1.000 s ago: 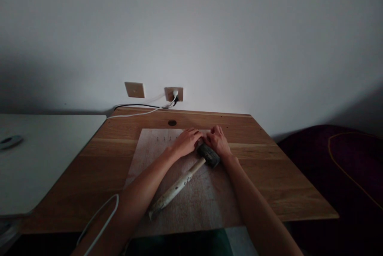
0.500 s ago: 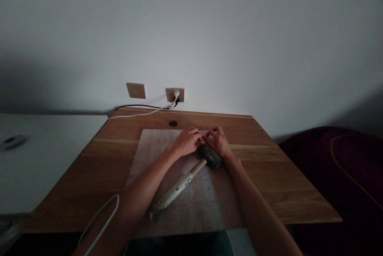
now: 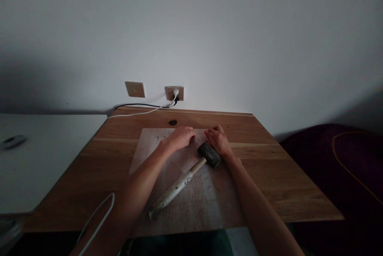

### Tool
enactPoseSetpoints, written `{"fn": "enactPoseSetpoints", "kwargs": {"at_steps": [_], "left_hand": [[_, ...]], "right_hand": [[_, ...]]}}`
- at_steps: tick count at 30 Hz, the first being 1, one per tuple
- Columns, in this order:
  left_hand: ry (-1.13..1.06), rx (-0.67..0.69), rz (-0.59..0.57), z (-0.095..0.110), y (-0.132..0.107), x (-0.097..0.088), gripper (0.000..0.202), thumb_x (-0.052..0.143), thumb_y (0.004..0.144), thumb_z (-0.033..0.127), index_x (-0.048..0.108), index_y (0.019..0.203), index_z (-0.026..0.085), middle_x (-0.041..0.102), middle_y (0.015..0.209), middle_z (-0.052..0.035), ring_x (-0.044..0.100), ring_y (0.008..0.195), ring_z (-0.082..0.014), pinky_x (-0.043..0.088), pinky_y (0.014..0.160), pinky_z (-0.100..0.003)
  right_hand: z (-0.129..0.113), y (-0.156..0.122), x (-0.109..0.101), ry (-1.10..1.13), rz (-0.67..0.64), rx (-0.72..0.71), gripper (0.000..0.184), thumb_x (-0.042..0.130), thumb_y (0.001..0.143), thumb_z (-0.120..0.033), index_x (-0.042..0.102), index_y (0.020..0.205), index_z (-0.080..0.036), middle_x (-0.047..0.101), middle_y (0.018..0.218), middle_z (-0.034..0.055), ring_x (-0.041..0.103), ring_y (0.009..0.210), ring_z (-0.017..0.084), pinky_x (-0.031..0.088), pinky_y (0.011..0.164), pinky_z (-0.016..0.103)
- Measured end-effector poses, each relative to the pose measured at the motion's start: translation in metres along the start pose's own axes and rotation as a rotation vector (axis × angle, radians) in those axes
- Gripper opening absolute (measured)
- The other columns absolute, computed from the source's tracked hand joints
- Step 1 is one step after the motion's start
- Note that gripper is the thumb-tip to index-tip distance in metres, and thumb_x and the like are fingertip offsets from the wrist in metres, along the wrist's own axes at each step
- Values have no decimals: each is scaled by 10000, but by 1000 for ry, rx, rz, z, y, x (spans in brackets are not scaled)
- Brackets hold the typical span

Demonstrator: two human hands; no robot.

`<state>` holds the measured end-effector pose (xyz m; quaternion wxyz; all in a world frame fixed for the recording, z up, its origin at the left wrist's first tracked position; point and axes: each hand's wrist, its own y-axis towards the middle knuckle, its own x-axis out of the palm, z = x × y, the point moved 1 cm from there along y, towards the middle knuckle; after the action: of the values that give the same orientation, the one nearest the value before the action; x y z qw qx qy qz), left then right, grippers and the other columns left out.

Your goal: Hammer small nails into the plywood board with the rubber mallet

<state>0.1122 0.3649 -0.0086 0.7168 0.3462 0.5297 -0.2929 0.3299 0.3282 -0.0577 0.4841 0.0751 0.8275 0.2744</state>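
Note:
My left hand (image 3: pixel 182 137) is over the far part of a pale, worn board (image 3: pixel 179 212), its fingers curled together; whatever they may pinch is hidden. To its right, my right hand (image 3: pixel 219 141) rests beside the mallet's head with its fingers loosely bent and apart, nothing visible in them. A mallet (image 3: pixel 210 154) with a black head and a pale, paint-worn handle lies slantwise on the board, the handle's end toward the near left. Small, dark, nail-like bits (image 3: pixel 158 137) show on the board's far left, partly hidden behind my left hand.
The board lies on a wooden table (image 3: pixel 278 172) with a cable hole (image 3: pixel 172 122) near the wall. Black and white cables run left from a wall socket (image 3: pixel 174 93). A white surface (image 3: pixel 54 156) adjoins on the left; a dark purple rounded thing (image 3: pixel 323 160) stands right. A white cable (image 3: pixel 100 218) crosses my left forearm.
My hands have drawn apart: the left one has shifted a little left, away from the right one. The right fingers have loosened. The mallet lies in the same place on the board.

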Motion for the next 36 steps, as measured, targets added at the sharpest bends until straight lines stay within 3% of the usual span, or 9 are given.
{"fn": "enactPoseSetpoints", "kwargs": {"at_steps": [4,8,12,15,20,24,29,36], "left_hand": [[75,-39,21,3,0,-1,152,621,929,159,756,859,156,748,920,-100,715,887,-234,526,833,-323],[136,-54,67,9,2,1,187,660,948,306,740,917,140,732,972,-121,699,971,-268,506,923,-384],[120,-76,117,13,2,-2,317,587,992,420,731,871,165,720,916,-90,695,930,-234,502,864,-332],[41,-84,45,7,0,-11,360,572,987,476,729,848,184,720,888,-72,693,873,-213,492,796,-292],[-36,-142,-97,-14,-8,-26,119,731,844,265,739,929,183,747,994,-67,701,920,-206,485,761,-248],[-72,-163,-157,-22,-11,-28,199,662,793,45,753,878,201,775,844,-11,720,797,-156,464,671,-203],[-64,-166,-141,-18,-10,-27,168,658,817,64,761,833,196,787,832,-22,727,771,-160,455,659,-210],[6,-157,-118,-15,-10,-27,119,677,854,124,766,832,200,798,924,-62,739,917,-211,483,758,-247]], "right_hand": [[0,0,-1,6,-5,-14,441,377,1053,-464,707,934,-195,539,973,115,578,954,257,506,911,403],[1,0,0,2,-3,-4,445,378,1049,-477,710,960,-194,534,982,116,581,946,255,516,902,405],[1,0,1,2,5,6,420,397,1046,-461,718,976,-199,538,981,112,584,946,250,517,907,400],[0,0,0,2,9,12,405,410,1043,-444,724,970,-200,542,978,111,588,940,250,520,902,396],[1,0,1,6,8,15,404,402,1048,-447,721,986,-206,545,1000,108,592,947,238,524,904,382],[2,0,2,-3,10,25,404,412,1043,-455,724,978,-206,538,981,105,589,948,244,527,899,385],[3,0,4,-9,16,18,413,414,1039,-441,732,963,-188,532,984,117,587,950,257,525,911,414],[4,0,3,-2,9,36,368,453,1021,-418,739,970,-193,539,1003,122,595,949,259,535,900,417]]}}
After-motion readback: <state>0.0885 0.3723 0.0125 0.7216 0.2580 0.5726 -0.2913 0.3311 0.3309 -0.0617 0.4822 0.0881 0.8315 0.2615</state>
